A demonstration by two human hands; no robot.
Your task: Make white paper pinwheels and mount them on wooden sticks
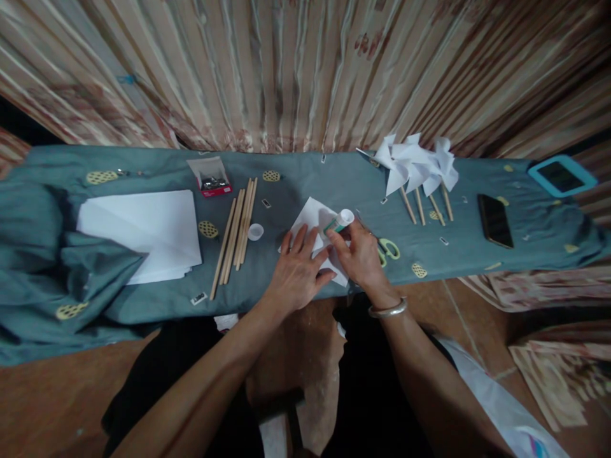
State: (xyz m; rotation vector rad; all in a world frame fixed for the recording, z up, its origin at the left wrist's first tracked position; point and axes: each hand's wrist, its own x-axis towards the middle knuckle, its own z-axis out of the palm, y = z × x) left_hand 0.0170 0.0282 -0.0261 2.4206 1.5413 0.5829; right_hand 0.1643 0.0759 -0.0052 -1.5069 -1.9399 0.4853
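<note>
My left hand (296,273) lies with fingers spread on a white piece of paper (312,210), pressing it to the cloth. In my right hand (360,251) is a glue stick (340,220), tilted over that paper; its tip is hidden, so I cannot tell whether it touches. Just right of this hand show the yellow-green handles of a pair of scissors (390,249), the rest mostly covered. A round whitish cap (255,231) sits left of the paper, beside several wooden sticks (233,235).
A stack of white paper (143,229) lies left, partly under bunched cloth (86,273). Behind the sticks stands an open box of metal pieces (210,178). Several paper pinwheels (415,162) on sticks lie at back right, then a phone (495,220) and a blue-framed tablet (562,175).
</note>
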